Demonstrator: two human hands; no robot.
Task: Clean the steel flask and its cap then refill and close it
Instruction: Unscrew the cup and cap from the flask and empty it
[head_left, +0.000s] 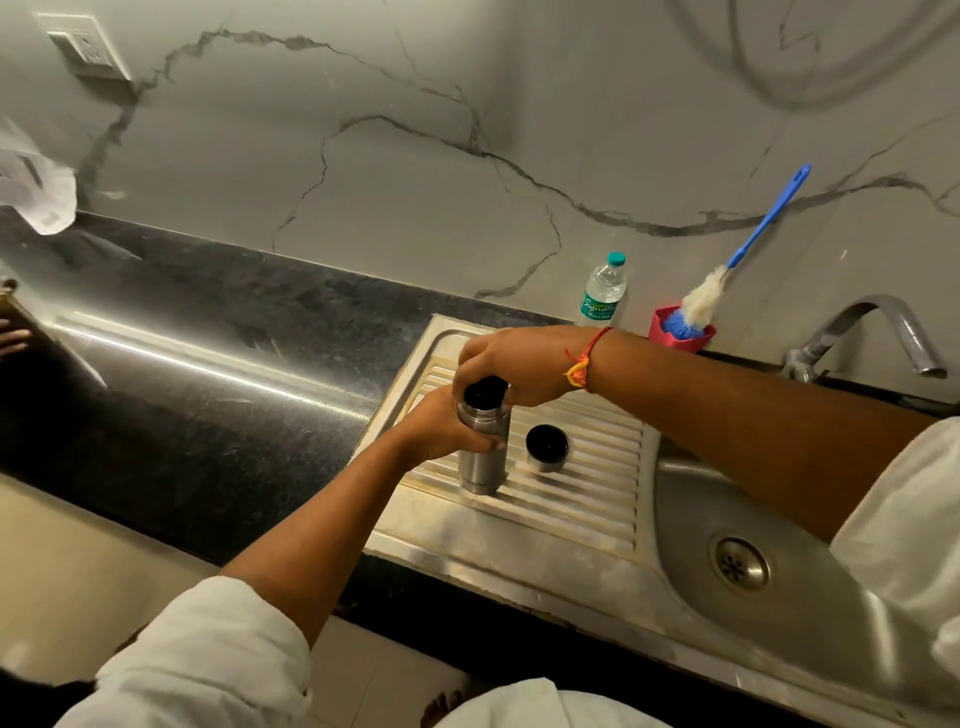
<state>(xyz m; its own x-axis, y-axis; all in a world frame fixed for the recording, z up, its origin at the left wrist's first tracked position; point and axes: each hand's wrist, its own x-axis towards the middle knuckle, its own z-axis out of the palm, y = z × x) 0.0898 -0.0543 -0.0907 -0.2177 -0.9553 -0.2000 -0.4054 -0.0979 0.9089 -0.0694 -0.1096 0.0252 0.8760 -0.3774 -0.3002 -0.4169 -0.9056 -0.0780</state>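
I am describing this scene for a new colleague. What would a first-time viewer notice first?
First, the steel flask standing upright on the drainboard: the left hand grips its body and the right hand holds its black top. Next, the cap stands just right of it, apart, and the blue-handled brush leans against the marble wall behind.

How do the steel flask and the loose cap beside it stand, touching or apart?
Apart. The head view shows a strip of ribbed drainboard between the steel flask and the cap, which stands alone with no hand on it.
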